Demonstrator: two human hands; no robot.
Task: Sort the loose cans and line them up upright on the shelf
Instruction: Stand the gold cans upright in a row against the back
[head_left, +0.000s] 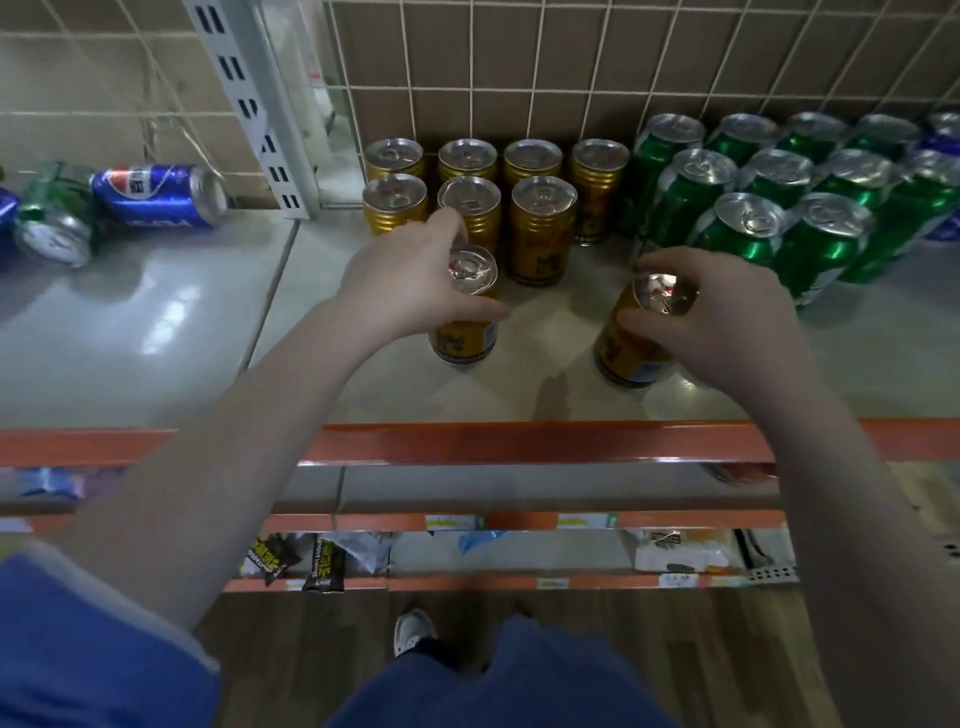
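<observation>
Left hand (410, 280) grasping upright gold can (464, 332) by its top, near gold rows (543, 228). Right hand (727, 317) grasping tilted gold can (631, 348), near green cans (737, 228). Loose cans (150, 195) lying far left on shelf (156, 332).

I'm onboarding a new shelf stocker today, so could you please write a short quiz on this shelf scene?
1. True or false: the blue can at far left stands upright.
2. What does each hand hold?
3. Which cans stand right of the gold block? A) red B) green C) blue lying down

Key
1. False; it lies on its side beside a tipped green can.
2. The left hand grips one gold can by its top, and the right hand grips another gold can, both in front of the block.
3. B; the green cans stand upright in rows.
</observation>
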